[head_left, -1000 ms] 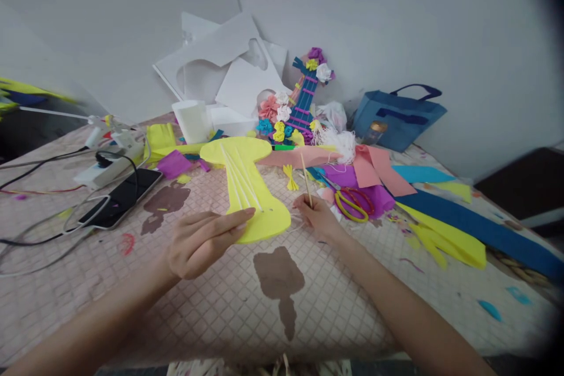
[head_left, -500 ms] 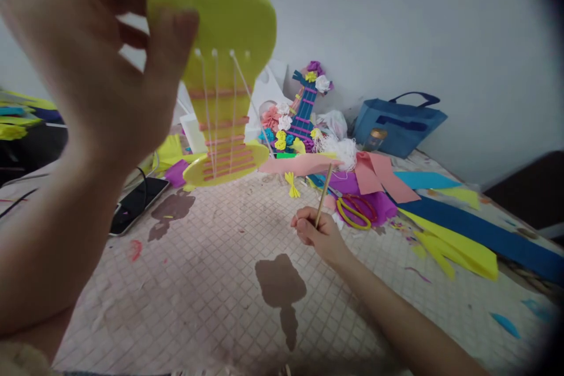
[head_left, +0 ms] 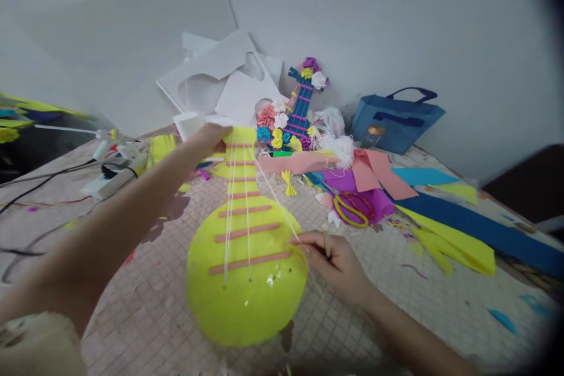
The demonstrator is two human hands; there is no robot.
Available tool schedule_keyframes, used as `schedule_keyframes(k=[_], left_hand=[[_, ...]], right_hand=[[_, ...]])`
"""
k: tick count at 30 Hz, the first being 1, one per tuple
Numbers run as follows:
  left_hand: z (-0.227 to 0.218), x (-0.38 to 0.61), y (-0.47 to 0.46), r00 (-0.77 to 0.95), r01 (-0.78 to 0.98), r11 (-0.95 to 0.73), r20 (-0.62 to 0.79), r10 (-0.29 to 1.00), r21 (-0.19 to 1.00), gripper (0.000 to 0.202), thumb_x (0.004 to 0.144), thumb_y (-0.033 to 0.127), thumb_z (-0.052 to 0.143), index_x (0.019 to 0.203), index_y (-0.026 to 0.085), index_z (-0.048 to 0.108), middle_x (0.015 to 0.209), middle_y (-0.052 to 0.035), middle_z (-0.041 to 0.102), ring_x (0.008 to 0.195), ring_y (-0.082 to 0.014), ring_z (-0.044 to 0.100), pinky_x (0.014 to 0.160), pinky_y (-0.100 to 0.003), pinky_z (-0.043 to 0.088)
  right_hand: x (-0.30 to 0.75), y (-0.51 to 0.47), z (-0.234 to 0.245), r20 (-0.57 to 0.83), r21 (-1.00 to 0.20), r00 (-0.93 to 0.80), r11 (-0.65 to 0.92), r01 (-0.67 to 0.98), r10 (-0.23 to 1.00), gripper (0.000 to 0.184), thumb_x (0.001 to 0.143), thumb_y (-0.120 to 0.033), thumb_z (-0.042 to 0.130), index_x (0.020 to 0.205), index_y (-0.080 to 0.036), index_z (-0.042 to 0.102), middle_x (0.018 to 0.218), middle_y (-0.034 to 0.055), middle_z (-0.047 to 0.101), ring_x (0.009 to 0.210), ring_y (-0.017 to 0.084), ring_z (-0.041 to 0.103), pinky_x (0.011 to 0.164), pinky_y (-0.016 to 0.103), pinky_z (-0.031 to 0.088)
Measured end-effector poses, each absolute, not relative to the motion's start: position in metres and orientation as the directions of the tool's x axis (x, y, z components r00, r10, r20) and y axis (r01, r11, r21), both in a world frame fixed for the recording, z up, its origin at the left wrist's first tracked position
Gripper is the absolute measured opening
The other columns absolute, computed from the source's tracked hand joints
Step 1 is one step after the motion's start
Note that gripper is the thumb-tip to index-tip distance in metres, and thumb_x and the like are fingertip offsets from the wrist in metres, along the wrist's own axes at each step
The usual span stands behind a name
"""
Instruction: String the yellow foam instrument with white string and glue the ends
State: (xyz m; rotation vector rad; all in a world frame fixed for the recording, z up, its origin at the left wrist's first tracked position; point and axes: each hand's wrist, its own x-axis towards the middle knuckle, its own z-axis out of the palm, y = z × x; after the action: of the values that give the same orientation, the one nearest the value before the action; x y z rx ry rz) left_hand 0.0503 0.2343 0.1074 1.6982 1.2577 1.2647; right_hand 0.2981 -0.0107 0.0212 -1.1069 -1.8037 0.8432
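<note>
- A power strip (head_left: 106,183) with plugs in it lies left of the left hand (head_left: 215,136), nearer the wearer.
- A white tube (head_left: 188,124) stands just beyond that hand, partly hidden by it; its inside does not show.
- The left hand grips the neck's far end on the yellow guitar (head_left: 244,317), fingertips hidden.
- The guitar lies left of the right hand (head_left: 341,264), its long axis running away from the wearer; the right hand is nearer the round body, where dark holes sit just left of and below its grip.
- A white string (head_left: 275,195) slants from the neck to the right hand, which is closed on it in a pinch.
- Scissors (head_left: 352,222) lie just beyond the right hand.
- Farther beyond, a lidded jar (head_left: 373,138) shows against a blue bag (head_left: 400,136); the contents of both are unclear.
</note>
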Motion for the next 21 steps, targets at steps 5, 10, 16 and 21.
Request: schedule_keyframes(k=[5, 10, 16, 21], left_hand=[[0.030, 0.057, 0.239, 0.056, 0.213, 0.129, -0.144, 0.988, 0.969, 0.032, 0.090, 0.030, 0.054, 0.118, 0.013, 0.054, 0.115, -0.0107, 0.058, 0.096, -0.0210, 0.060, 0.080, -0.040, 0.052], [-0.005, 0.062, 0.240, 0.010, 0.191, 0.237, -0.243, 0.970, 0.953, 0.031, 0.090, 0.029, 0.054, 0.117, 0.014, 0.055, 0.114, -0.0107, 0.058, 0.096, -0.0209, 0.060, 0.080, -0.040, 0.053], [-0.023, 0.053, 0.248, -0.063, 0.376, 0.229, -0.222, 0.973, 0.898, 0.033, 0.090, 0.031, 0.055, 0.119, 0.014, 0.053, 0.116, -0.0100, 0.057, 0.097, -0.0206, 0.060, 0.081, -0.041, 0.052], [-0.024, 0.046, 0.251, -0.128, 0.643, 0.124, -0.053, 0.990, 0.756, 0.027, 0.082, 0.035, 0.059, 0.072, 0.010, 0.065, 0.068, -0.0067, 0.064, 0.075, -0.0216, 0.063, 0.066, -0.029, 0.048]], right_hand=[[0.298, -0.018, 0.009, 0.214, -0.823, -0.345, 0.359, 0.441, 0.914, 0.024, 0.086, -0.019, 0.050, 0.100, -0.024, 0.070, 0.080, 0.0013, 0.069, 0.063, 0.014, 0.058, 0.056, 0.023, 0.039], [0.286, -0.022, 0.001, 0.202, -0.784, -0.410, 0.398, 0.477, 0.889, 0.027, 0.086, -0.017, 0.049, 0.106, -0.024, 0.067, 0.085, 0.0012, 0.071, 0.067, 0.013, 0.063, 0.062, 0.023, 0.044], [0.277, -0.035, -0.009, 0.269, -0.652, -0.533, 0.559, 0.513, 0.802, 0.024, 0.089, -0.017, 0.047, 0.106, -0.020, 0.063, 0.095, 0.0039, 0.072, 0.081, 0.015, 0.067, 0.070, 0.023, 0.047], [0.279, -0.051, -0.017, 0.307, -0.526, -0.572, 0.637, 0.564, 0.760, 0.023, 0.090, -0.016, 0.045, 0.107, -0.017, 0.061, 0.087, 0.0046, 0.071, 0.073, 0.015, 0.066, 0.064, 0.024, 0.046]])
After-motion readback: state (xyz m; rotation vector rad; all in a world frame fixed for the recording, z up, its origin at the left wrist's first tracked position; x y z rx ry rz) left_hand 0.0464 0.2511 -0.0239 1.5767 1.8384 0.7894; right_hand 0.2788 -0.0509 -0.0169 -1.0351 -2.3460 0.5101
